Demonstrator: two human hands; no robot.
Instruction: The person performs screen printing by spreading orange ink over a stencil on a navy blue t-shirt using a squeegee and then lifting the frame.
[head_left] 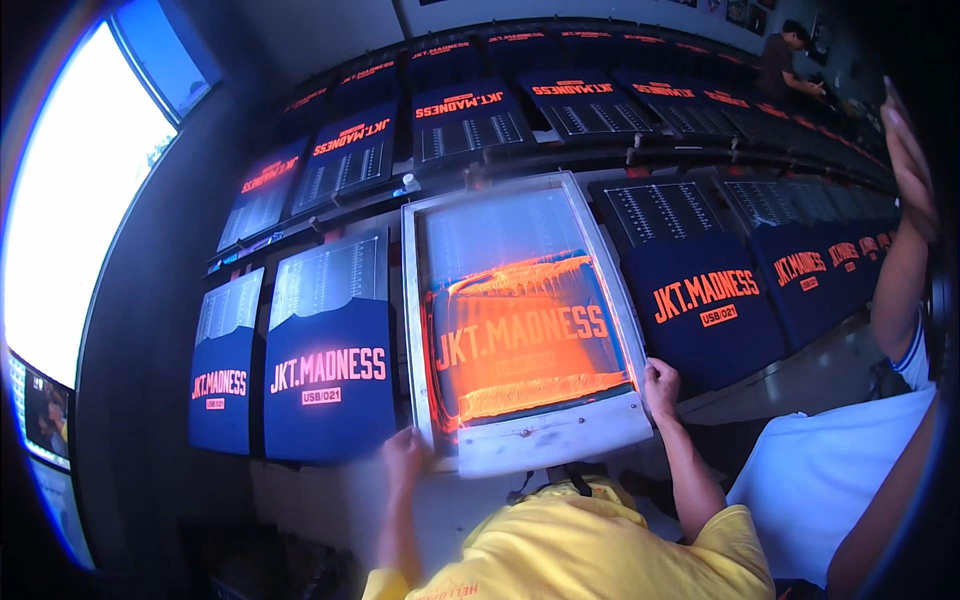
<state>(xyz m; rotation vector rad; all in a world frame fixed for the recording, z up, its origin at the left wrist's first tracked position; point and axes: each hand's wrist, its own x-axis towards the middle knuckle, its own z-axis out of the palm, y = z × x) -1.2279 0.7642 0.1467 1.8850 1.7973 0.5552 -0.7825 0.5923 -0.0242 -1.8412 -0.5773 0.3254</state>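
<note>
A screen-printing frame (pixel 588 215) with a pale metal rim lies in front of me over a dark shirt. Bright orange ink (pixel 530 395) is spread across its mesh, with lettering showing through and thicker bands at the far and near ends. Across the near end sits a pale board (pixel 555 437) with small screws. My right hand (pixel 661 387) is closed on the frame's near right edge beside this board. At the near left corner, my left hand (pixel 404 452) is closed on the rim, slightly blurred. Fingertips of both hands are partly hidden.
Navy shirts with orange lettering lie on boards to the left (pixel 330 340) and right (pixel 700 310). Further rows of printed shirts (pixel 470 105) stretch behind a rail. A person in a white shirt (pixel 840 480) is close at my right, one hand (pixel 905 150) raised. Another person (pixel 785 65) stands far back.
</note>
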